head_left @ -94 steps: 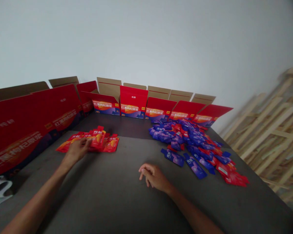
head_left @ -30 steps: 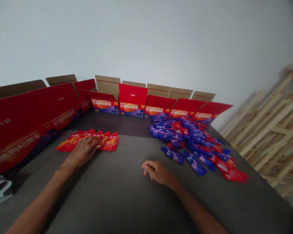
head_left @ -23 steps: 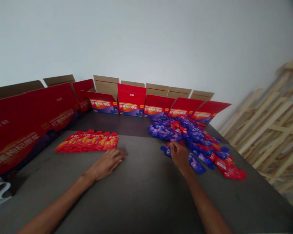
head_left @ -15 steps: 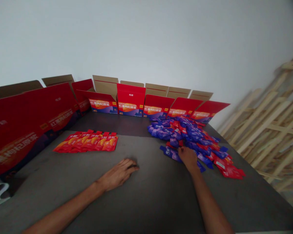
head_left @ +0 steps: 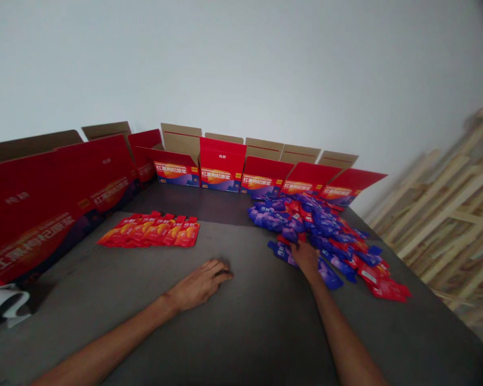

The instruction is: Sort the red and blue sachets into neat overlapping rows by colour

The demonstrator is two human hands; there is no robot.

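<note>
My left hand lies palm down on the grey table, fingers slightly bent and thumb apart, holding nothing. Beyond it, to the left, several red pouches overlap in a neat row. At the near left side of a heap of purple and red pouches, my right hand has its fingers bent down and pinching the edge of a red pouch; the fingertips are partly hidden. A purple pouch lies flat under and beside these fingers, and another purple pouch lies to the right of the wrist.
Open red cartons with raised flaps line the table's back edge, in front of a pale wall. More red cartons stand along the left side. White-and-black material lies at the left edge. Wooden slats lean at the right.
My right hand has shifted slightly among the pouches, its fingers now reaching to the red pouch. The view has turned slightly left. My left hand stays resting on the table.
</note>
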